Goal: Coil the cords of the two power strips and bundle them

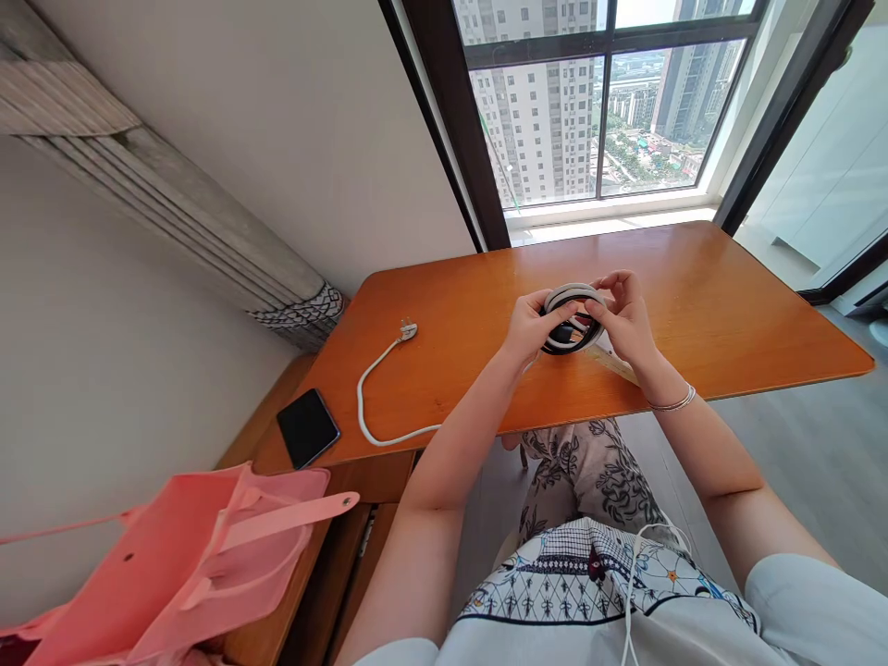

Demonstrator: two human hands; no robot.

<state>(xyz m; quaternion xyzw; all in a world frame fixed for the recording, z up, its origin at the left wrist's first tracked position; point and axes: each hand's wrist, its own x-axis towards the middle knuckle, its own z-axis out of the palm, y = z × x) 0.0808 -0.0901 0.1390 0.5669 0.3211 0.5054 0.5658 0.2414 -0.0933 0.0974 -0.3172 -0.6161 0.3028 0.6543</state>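
Observation:
Between my two hands, just above the wooden table, is a coiled bundle of black and white cable (570, 344). My left hand (531, 324) grips the coil's left side, thumb laid across it. On the other side my right hand (622, 319) pinches the coil's upper right with thumb and fingers. A flat pale strip (614, 363) lies on the table under my right hand; its kind is unclear. To the left, a white power cord (362, 398) with a plug (408, 330) rests on the table and passes behind my left forearm.
The orange-brown table (458, 305) stands against a window (603, 120). A black phone (308, 427) lies near its left edge. A pink bag (187, 555) sits open at the lower left. A tied grey curtain (208, 231) hangs by the wall.

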